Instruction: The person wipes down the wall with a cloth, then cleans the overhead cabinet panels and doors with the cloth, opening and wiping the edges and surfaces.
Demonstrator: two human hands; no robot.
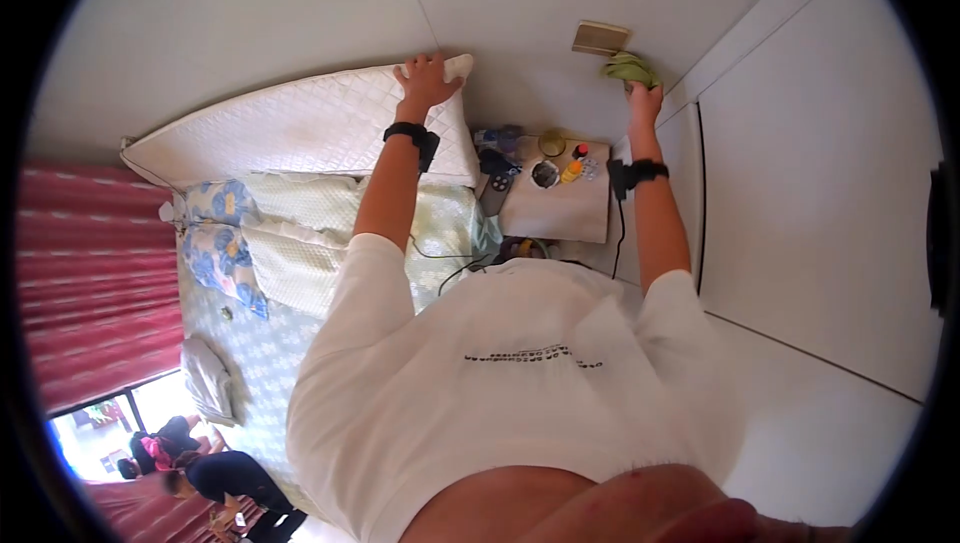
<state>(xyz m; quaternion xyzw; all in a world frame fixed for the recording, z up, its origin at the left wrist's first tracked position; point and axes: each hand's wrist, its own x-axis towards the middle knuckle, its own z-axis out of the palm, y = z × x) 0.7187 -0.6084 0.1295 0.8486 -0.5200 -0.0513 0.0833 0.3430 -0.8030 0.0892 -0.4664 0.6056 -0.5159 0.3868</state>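
My left hand point(428, 83) rests on the top edge of a white quilted headboard point(310, 123), fingers spread and holding nothing. My right hand point(645, 98) is raised near the wall and closed on a crumpled green cloth point(630, 69). Just left of the cloth, a brownish switch plate point(600, 38) is set in the wall; whether the cloth touches it I cannot tell. Both wrists wear black bands with small devices, and a cable hangs from the right one.
Below my hands stands a bedside table point(550, 218) bearing an ashtray point(545, 174), a yellow bottle point(571, 172) and other small items. The bed point(270, 343) with pillows lies left. White cabinet doors point(800, 193) rise at right. People point(235, 483) are by the window at lower left.
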